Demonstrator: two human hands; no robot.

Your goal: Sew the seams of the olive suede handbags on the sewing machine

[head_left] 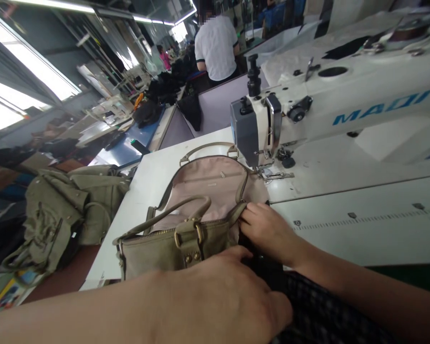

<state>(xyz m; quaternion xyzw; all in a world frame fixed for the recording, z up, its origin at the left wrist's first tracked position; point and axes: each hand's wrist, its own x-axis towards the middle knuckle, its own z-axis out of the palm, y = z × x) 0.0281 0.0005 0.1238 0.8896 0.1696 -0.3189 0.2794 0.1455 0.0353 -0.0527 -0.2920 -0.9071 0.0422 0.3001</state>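
An olive-green handbag (143, 260) with a pink lining (208, 186) lies unzipped on the sewing machine table, its mouth spread wide. Brass zip teeth run along the near edge, above a studded strap tab (189, 246). One handle (157, 217) arches over the opening; another rests at the far side. My right hand (268, 229) is closed on the bag's right edge, near the end of the zip. Across the near side reaches my left hand (225, 291), its fingers curled against the bag's lower right part; their tips are partly hidden.
The sewing machine head (258, 124) stands just beyond the bag, its presser foot (268, 174) close to the lining. More olive bags (64, 205) are piled at the left. A person in a white shirt (217, 48) stands farther back beside other worktables.
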